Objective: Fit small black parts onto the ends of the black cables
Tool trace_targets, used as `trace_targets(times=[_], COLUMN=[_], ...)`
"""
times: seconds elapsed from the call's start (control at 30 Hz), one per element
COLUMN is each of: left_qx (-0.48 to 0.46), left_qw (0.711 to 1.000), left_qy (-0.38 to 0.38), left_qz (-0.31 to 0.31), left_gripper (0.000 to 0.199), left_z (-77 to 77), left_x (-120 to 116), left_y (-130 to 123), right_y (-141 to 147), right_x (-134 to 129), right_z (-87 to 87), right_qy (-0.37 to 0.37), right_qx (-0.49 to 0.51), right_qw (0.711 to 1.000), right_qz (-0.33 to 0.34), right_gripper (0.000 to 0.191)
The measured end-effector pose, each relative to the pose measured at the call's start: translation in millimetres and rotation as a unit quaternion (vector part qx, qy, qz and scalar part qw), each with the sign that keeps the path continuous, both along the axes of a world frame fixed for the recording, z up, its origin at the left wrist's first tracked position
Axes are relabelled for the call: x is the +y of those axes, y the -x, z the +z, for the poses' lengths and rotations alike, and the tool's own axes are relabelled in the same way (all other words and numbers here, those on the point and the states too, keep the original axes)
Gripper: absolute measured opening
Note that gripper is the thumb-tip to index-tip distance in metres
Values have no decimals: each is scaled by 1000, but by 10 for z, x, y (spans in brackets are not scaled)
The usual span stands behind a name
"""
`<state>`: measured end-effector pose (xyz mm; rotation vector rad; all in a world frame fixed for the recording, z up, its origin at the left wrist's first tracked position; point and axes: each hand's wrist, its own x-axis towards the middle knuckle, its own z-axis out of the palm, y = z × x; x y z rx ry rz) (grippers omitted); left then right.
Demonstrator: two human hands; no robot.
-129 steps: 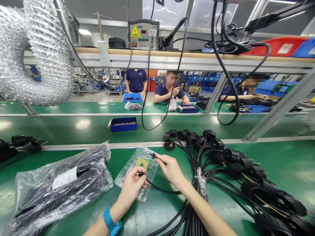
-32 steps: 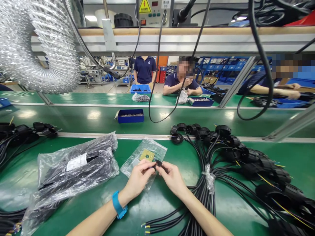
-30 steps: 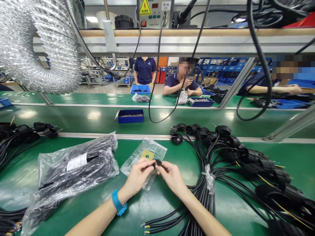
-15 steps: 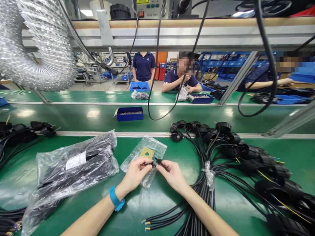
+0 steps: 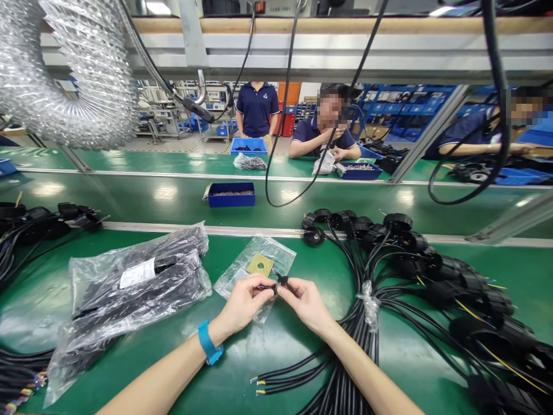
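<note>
My left hand and my right hand meet at the middle of the bench, fingertips pinched close together. Between them is a small black cable piece with thin coloured wires at its upper end; my right fingers grip it. The left fingers pinch a thin dark part of it, mostly hidden by the fingertips. Just beyond lies a clear plastic bag with a yellow square piece that has a round mark in its centre. My left hand overlaps the bag's near part.
A large plastic bag of black parts lies left. Bundled black cables with round black housings fill the right. A blue bin of small metal parts stands beyond. Cables hang overhead. Co-workers are across the bench.
The view has tilted slightly downward and shifted, so the scene sits a little differently. Both hands stay together at the black cable piece, with the fingertips slightly closer.
</note>
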<state>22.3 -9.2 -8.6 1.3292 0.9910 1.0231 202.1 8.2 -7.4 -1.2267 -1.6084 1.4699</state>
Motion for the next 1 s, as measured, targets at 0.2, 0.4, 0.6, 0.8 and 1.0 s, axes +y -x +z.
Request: trace_targets(times=[0.2, 0.4, 0.6, 0.8, 1.0], left_qx=[11, 29, 22, -64, 197], left_qw=[1000, 999, 999, 993, 971], left_qy=[-12, -35, -41, 17, -118], left_qz=[11, 18, 21, 93, -69], left_gripper=[22, 21, 21, 61, 28], left_z=[26, 63, 38, -39, 195], left_x=[8, 9, 10, 13, -234], left_y=[0, 12, 3, -43, -94], right_y=[4, -6, 1, 2, -82], right_x=[-8, -7, 8, 98, 149], right_z=[46, 24, 13, 34, 87], right_qy=[15, -1, -17, 33, 27], right_qx=[23, 23, 24, 80, 128], right_qw=[1000, 1000, 1000, 989, 978], right_qz=[-1, 1, 0, -117, -160], right_gripper=[38, 35, 35, 43, 39])
